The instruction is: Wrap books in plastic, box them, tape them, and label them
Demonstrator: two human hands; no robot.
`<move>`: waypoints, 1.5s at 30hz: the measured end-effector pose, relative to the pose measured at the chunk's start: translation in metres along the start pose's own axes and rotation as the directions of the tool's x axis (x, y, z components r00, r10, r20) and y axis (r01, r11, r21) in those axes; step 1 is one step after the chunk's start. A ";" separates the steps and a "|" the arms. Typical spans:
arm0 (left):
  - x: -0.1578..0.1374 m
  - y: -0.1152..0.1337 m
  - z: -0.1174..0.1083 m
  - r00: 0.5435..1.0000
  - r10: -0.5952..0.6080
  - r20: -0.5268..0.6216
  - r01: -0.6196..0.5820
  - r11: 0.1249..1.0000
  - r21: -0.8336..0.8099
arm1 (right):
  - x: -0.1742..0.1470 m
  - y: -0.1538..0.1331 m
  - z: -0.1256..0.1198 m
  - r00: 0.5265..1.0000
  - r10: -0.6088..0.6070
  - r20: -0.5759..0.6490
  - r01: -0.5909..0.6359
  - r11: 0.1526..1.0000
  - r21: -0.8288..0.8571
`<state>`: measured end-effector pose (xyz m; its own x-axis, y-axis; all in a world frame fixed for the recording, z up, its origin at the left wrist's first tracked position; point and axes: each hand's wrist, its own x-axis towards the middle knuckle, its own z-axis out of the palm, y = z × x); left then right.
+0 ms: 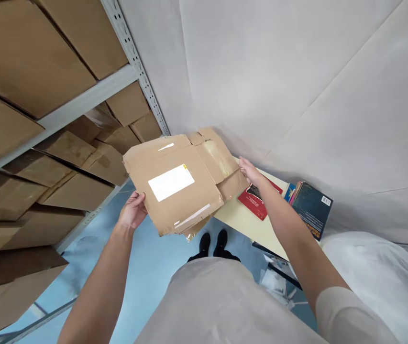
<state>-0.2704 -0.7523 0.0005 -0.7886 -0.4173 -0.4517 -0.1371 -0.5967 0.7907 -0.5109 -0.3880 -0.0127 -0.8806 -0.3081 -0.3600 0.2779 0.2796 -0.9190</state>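
A flattened cardboard box (175, 162) with a white label and strips of clear tape is held up in front of me, over the floor and the near corner of the table. My left hand (134, 210) pinches its left edge, thumb on top. At the opposite end, my right hand (249, 171) grips the flap edge, its fingers partly hidden by the cardboard. Beneath my right forearm a red book (257, 208) lies on the cream table (234, 215). Just past that forearm sits a stack of books with a dark blue one (311, 208) on top.
To the left, a metal shelf rack (89, 93) is packed with cardboard boxes (35, 52). A white wall (261, 71) rises behind the table. At the right is a large white plastic bag (376, 277). Crumpled wrapping (275, 282) lies below the table, by the blue floor (142, 286).
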 end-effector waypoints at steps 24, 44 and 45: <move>-0.109 -0.188 0.275 0.582 -0.247 0.775 -0.243 0.856 0.456 | -0.526 0.187 -0.053 0.194 0.124 -0.973 0.033 0.991 0.133; -0.450 -0.428 0.405 -0.042 -0.400 0.916 -0.330 0.870 0.365 | -0.817 0.256 -0.036 -0.255 0.433 -0.865 0.274 0.890 0.364; -0.459 -0.435 0.409 -0.068 -0.399 0.914 -0.333 0.873 0.357 | -0.821 0.255 -0.043 -0.246 0.455 -0.856 0.291 0.877 0.383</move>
<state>-0.0935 -0.0212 0.0329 -0.4397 0.8933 0.0928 -0.0713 -0.1377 0.9879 0.2664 -0.0251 0.0555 0.0143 0.9811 -0.1928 0.1345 -0.1930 -0.9719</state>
